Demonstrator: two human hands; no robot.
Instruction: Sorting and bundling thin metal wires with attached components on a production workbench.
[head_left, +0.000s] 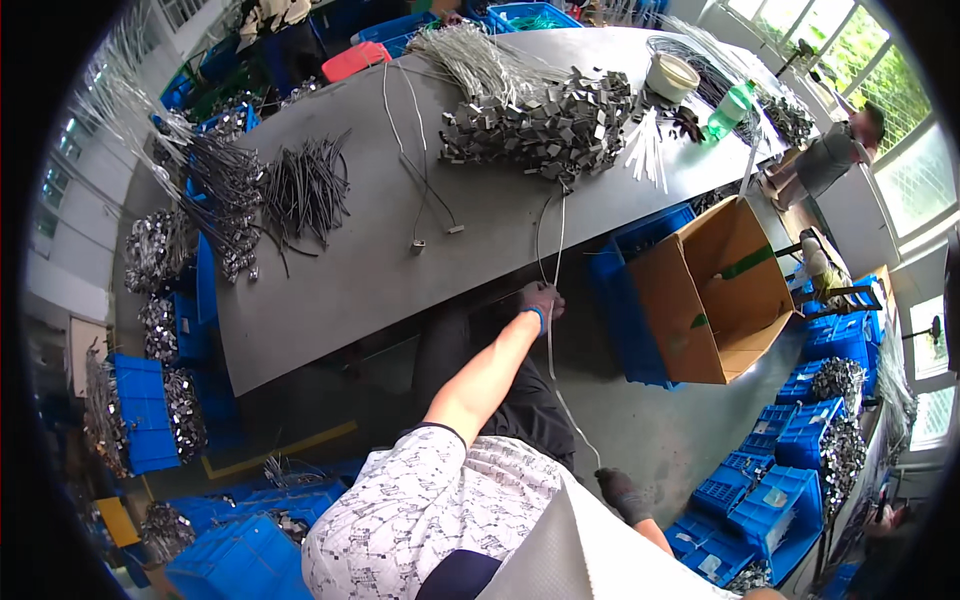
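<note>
My left hand, in a grey glove, is closed around a thin white cable at the table's front edge. The cable runs down and right from it to my right hand, also gloved and lower right, which is closed at its other end. Above my left hand the cable reaches up to a heap of grey square connectors with bundled pale wires behind it. Two separate cables with small connectors lie on the grey table, left of the heap.
A pile of black cable ties lies left on the table. White strips, a bowl and a green bottle are at the right. An open cardboard box stands beside the table. Blue crates line the right; another person is beyond.
</note>
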